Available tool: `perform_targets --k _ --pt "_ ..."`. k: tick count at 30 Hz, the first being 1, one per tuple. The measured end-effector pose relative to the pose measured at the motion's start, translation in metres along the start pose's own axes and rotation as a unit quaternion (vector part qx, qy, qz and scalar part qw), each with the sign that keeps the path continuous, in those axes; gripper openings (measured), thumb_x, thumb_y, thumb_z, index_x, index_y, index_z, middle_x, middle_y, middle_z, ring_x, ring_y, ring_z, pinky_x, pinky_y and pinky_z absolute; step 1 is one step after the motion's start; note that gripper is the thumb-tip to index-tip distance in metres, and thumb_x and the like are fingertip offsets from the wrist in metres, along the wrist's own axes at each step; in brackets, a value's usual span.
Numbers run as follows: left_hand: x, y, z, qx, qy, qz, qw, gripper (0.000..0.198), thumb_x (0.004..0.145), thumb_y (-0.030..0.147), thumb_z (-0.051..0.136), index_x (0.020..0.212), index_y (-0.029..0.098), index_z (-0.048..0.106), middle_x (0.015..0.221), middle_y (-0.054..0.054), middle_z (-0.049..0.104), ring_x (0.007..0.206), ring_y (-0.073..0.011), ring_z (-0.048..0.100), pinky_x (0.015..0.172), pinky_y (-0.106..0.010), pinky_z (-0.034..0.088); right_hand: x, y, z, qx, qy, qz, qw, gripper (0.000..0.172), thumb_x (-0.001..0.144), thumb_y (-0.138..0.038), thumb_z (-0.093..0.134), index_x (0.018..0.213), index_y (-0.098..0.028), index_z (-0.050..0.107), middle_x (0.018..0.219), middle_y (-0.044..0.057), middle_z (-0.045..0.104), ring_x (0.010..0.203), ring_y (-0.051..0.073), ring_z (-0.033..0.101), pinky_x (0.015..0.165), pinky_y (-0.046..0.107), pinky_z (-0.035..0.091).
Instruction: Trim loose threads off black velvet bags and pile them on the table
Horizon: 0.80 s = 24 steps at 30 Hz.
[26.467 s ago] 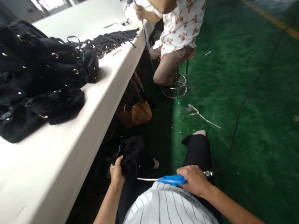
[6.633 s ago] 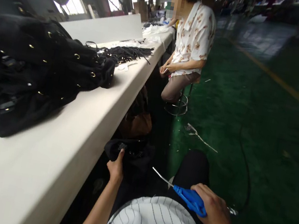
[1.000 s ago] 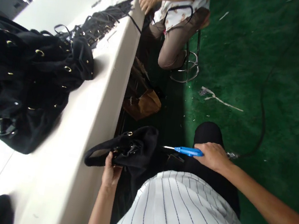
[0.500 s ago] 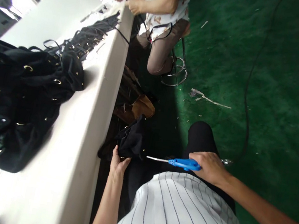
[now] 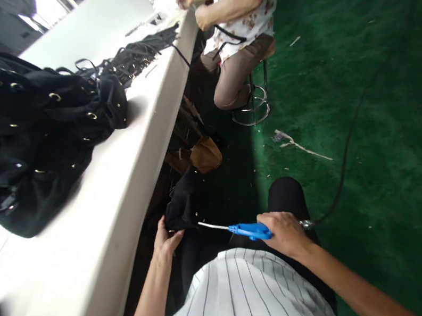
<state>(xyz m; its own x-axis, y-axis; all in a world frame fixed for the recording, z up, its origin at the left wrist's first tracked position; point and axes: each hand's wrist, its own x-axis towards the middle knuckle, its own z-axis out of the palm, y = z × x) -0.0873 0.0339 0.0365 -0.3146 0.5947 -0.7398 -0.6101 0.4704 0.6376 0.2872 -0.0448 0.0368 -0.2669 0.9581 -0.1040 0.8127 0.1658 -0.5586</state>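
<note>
My left hand is closed on the lower edge of a black fabric bag with small gold eyelets, held beside the table edge above my lap. In my right hand is a blue air blow gun, fingers wrapped around its handle. Its thin pale nozzle points left, the tip close to or touching the bag's right side. A metal fitting and a dark hose run from behind my right hand onto the floor. Dark cloth and shadow hide part of the bag's outline.
A white table runs along my left, bearing a heap of black eyeleted bags and black straps. A co-worker sits at its far end on a metal stool. Scraps lie on the green floor.
The bag has turned and hangs a little differently in my left hand. My right hand and the blow gun have shifted slightly left. The co-worker's hands have moved closer together.
</note>
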Motion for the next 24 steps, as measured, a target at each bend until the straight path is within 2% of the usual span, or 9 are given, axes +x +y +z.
perform_targets --k 2,5,6,10,13,16,21,24 --pt "-0.003 0.000 -0.005 -0.027 0.005 -0.005 1.000 0.026 0.095 0.027 0.053 0.119 0.021 0.060 0.080 -0.003 0.071 0.080 -0.0168 0.072 0.084 -0.033 0.059 0.010 0.007 -0.002 -0.027 -0.005 0.017 0.999 0.012 0.085 -0.027 0.058 0.074 -0.023 0.061 0.078 0.001 0.071 0.073 0.022 0.066 0.059 0.032 0.023" --pt "-0.006 -0.003 -0.011 -0.057 0.012 -0.011 0.998 0.032 0.094 0.029 0.057 0.125 0.023 0.059 0.084 -0.004 0.072 0.083 -0.0169 0.072 0.085 -0.032 0.059 0.026 0.021 -0.006 -0.089 0.016 0.121 0.989 0.016 0.088 -0.033 0.057 0.079 -0.023 0.066 0.079 0.006 0.073 0.075 0.026 0.068 0.058 0.033 0.022" --pt "-0.006 -0.005 -0.013 -0.064 0.018 -0.016 0.998 0.033 0.093 0.029 0.058 0.126 0.024 0.059 0.084 -0.003 0.072 0.082 -0.0166 0.072 0.086 -0.032 0.058 0.030 0.024 -0.007 -0.099 0.020 0.135 0.986 0.016 0.089 -0.034 0.057 0.080 -0.024 0.066 0.079 0.006 0.073 0.075 0.026 0.068 0.058 0.033 0.022" --pt "-0.007 -0.012 -0.015 -0.065 0.033 -0.031 0.997 0.035 0.092 0.029 0.060 0.127 0.024 0.059 0.083 -0.002 0.071 0.078 -0.0158 0.072 0.086 -0.031 0.058 0.035 0.021 -0.004 -0.083 0.009 0.092 0.992 0.018 0.089 -0.035 0.059 0.076 -0.024 0.065 0.077 0.004 0.073 0.077 0.025 0.068 0.059 0.032 0.024" --pt "-0.006 -0.015 -0.015 -0.042 0.034 -0.026 0.998 0.037 0.093 0.030 0.058 0.130 0.022 0.057 0.084 -0.003 0.072 0.080 -0.0169 0.072 0.085 -0.031 0.059 0.025 0.010 0.000 -0.081 0.002 0.079 0.994 0.014 0.087 -0.028 0.058 0.076 -0.022 0.063 0.079 0.004 0.073 0.076 0.023 0.067 0.059 0.032 0.023" --pt "-0.007 -0.017 -0.013 -0.050 0.034 -0.026 0.998 0.036 0.092 0.028 0.059 0.128 0.020 0.057 0.084 -0.004 0.073 0.079 -0.0173 0.072 0.085 -0.032 0.059 0.012 0.004 -0.001 -0.035 0.000 0.025 0.999 0.013 0.086 -0.025 0.057 0.073 -0.023 0.060 0.077 0.000 0.071 0.073 0.021 0.066 0.059 0.032 0.022" --pt "-0.014 -0.019 -0.004 -0.082 0.038 -0.027 0.996 0.027 0.095 0.026 0.057 0.121 0.019 0.061 0.080 -0.003 0.072 0.074 -0.0163 0.072 0.082 -0.032 0.060 0.006 0.010 -0.013 -0.046 0.060 0.101 0.992 0.014 0.087 -0.028 0.055 0.075 -0.022 0.059 0.077 0.001 0.069 0.071 0.021 0.064 0.059 0.033 0.020" --pt "-0.018 -0.022 -0.001 -0.083 0.034 -0.033 0.995 0.026 0.094 0.027 0.058 0.118 0.020 0.063 0.083 -0.003 0.073 0.076 -0.0164 0.072 0.079 -0.029 0.061 0.009 0.012 -0.018 -0.038 0.037 0.053 0.997 0.014 0.086 -0.028 0.057 0.073 -0.023 0.058 0.076 0.000 0.069 0.071 0.020 0.063 0.059 0.033 0.021"
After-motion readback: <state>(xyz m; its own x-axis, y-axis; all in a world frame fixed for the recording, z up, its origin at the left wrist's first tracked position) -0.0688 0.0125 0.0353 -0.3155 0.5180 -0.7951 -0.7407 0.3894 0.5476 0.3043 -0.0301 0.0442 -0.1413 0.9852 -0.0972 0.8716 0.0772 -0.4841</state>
